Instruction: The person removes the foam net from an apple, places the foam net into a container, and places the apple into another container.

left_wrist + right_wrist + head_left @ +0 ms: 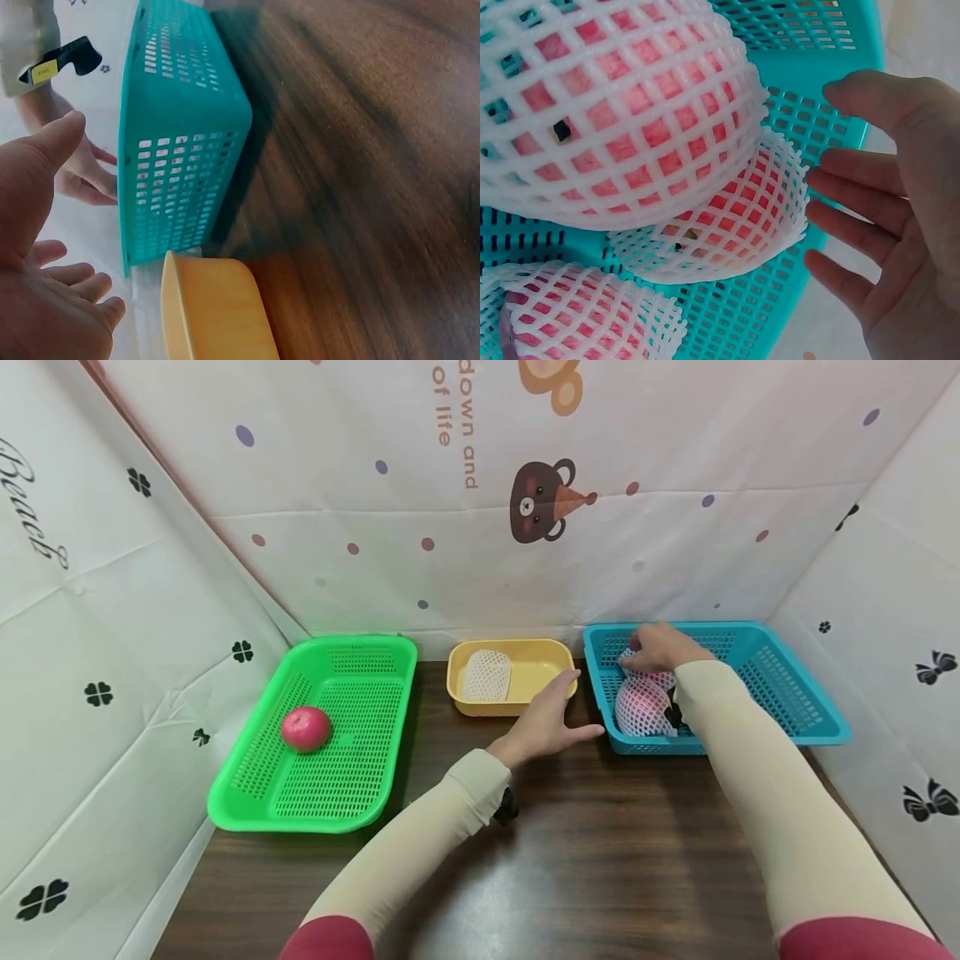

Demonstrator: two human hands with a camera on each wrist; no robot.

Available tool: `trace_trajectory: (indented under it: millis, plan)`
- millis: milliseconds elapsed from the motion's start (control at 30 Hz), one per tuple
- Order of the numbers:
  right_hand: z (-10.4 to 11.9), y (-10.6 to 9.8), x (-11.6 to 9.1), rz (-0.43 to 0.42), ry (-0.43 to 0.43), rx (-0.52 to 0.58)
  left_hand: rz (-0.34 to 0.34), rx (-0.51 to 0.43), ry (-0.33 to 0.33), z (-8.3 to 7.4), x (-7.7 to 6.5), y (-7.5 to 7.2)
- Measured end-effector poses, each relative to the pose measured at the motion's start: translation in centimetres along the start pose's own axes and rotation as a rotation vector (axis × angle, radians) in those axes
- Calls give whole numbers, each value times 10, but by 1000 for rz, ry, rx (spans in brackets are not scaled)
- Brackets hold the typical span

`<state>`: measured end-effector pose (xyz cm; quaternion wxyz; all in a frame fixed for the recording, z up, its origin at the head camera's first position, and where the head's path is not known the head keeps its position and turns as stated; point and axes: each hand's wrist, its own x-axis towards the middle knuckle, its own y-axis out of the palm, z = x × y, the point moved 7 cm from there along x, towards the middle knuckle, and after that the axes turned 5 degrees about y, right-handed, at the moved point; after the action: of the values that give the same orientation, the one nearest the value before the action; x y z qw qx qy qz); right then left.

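Flanking blue basket (789, 683): yellow tray (531, 673)

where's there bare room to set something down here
Free: the green basket around its red fruit; the yellow tray right of the net; the table between the sleeves. Crowded: the left end of the blue basket, with netted fruit and the right hand, and just left of it, where the left hand is.
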<state>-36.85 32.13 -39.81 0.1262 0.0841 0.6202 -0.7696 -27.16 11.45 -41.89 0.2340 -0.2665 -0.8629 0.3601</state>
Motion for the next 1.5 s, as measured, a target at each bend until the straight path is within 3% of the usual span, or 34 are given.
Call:
trace_trajectory:
  millis: [400, 733, 1000, 1500]
  plan:
    - [-12, 8, 4, 38, 19, -44, 29, 4, 7, -3, 4, 18]
    - [-17, 5, 3, -4, 57, -62, 50, 5, 10, -13, 5, 24]
    - [-21, 13, 0, 80, 65, 42, 56, 34, -15, -10, 6, 34]
    - [-34, 19, 14, 112, 95, 96, 54, 51, -37, -6, 8, 43]
